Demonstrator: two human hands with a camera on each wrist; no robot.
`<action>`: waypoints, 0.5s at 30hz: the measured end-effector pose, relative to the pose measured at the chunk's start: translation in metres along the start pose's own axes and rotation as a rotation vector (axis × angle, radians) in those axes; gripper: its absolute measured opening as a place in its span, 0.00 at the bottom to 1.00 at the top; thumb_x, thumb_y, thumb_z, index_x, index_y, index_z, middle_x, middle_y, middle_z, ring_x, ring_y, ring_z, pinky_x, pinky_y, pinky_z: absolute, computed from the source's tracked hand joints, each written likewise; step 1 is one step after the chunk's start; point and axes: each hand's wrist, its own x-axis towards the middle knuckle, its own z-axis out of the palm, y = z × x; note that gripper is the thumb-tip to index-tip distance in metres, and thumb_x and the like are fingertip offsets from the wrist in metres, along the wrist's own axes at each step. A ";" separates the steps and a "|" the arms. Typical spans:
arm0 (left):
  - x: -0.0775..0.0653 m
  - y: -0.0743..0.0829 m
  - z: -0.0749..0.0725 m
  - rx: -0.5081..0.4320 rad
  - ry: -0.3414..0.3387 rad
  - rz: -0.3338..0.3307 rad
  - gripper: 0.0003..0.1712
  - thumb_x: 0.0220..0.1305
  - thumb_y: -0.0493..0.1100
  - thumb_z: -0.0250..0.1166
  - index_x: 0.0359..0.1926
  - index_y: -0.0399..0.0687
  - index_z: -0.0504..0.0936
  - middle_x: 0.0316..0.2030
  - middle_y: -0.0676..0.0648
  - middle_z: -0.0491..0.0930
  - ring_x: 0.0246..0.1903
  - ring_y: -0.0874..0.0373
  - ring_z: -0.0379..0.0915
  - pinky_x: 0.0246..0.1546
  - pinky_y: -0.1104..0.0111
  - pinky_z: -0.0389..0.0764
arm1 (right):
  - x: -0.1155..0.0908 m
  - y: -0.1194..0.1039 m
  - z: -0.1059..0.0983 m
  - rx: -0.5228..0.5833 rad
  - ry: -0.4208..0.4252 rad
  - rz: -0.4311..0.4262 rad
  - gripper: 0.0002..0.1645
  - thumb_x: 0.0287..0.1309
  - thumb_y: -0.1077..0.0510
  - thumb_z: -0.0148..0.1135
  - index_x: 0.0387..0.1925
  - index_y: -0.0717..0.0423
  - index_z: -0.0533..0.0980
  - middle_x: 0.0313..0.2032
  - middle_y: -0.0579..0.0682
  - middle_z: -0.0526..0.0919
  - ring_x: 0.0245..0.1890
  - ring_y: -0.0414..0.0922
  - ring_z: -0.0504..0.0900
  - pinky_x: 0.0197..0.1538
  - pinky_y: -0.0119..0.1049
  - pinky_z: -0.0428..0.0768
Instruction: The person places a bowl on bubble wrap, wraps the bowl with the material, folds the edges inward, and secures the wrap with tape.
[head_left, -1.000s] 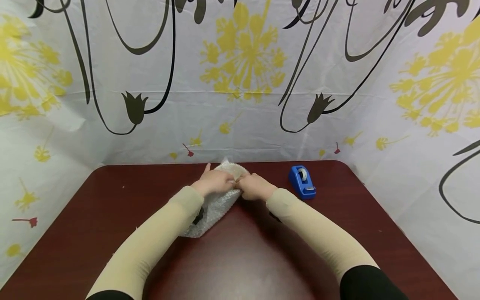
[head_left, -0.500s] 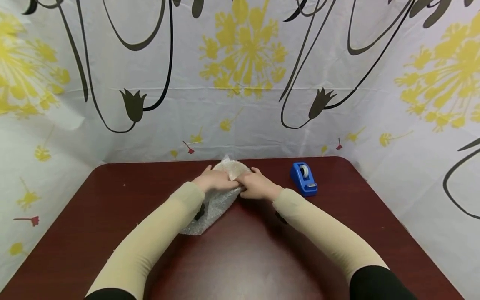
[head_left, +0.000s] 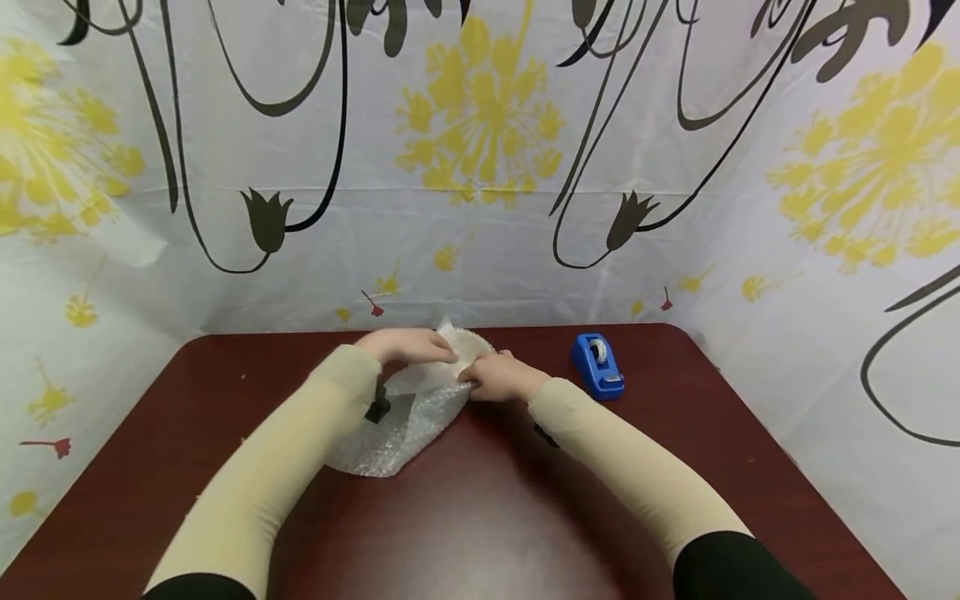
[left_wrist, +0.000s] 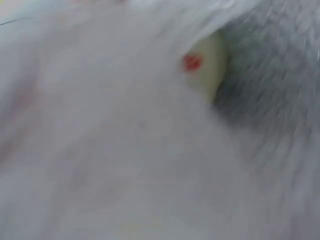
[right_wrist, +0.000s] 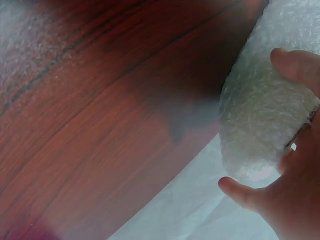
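A sheet of bubble wrap [head_left: 401, 433] lies folded towards the back middle of the table, bunched under both hands. Inside its folds the left wrist view shows part of a pale, rounded thing [left_wrist: 214, 67] with a red mark; the wrap hides the rest. My left hand [head_left: 408, 344] reaches over the wrap from the left, fingers extended and fingertips on its upper part. My right hand [head_left: 501, 377] grips the wrap's right edge; in the right wrist view one finger [right_wrist: 240, 192] sticks out away from the wrap [right_wrist: 265, 110]. Blurred film covers most of the left wrist view.
A blue tape dispenser [head_left: 597, 367] with a roll in it stands to the right of the right hand. The dark red table [head_left: 525, 517] ends at the back against a patterned white curtain [head_left: 337, 167].
My left hand has drawn back to the left, and the wrap now shows wider beneath it, its lower corner further left. The right hand stays at the wrap's right edge.
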 end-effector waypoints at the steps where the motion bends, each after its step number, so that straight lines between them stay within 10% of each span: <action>1: -0.008 -0.002 -0.004 0.009 0.007 -0.002 0.31 0.74 0.55 0.48 0.68 0.41 0.68 0.67 0.39 0.64 0.67 0.44 0.58 0.64 0.54 0.64 | 0.001 0.000 0.002 0.000 -0.004 -0.012 0.11 0.61 0.61 0.60 0.40 0.43 0.82 0.28 0.39 0.79 0.41 0.42 0.74 0.47 0.51 0.69; 9: -0.075 -0.023 -0.018 0.252 0.061 -0.016 0.29 0.74 0.45 0.52 0.74 0.53 0.61 0.71 0.41 0.59 0.69 0.42 0.53 0.66 0.48 0.59 | 0.004 0.004 0.007 0.002 0.014 -0.056 0.08 0.59 0.61 0.61 0.28 0.43 0.74 0.23 0.39 0.69 0.39 0.42 0.72 0.39 0.45 0.69; 15: -0.103 -0.060 0.010 0.663 0.245 0.110 0.57 0.54 0.51 0.74 0.77 0.65 0.49 0.75 0.45 0.49 0.71 0.46 0.48 0.65 0.41 0.55 | 0.006 0.005 0.006 0.035 0.022 -0.089 0.14 0.59 0.62 0.59 0.23 0.45 0.67 0.21 0.41 0.62 0.37 0.43 0.68 0.37 0.44 0.63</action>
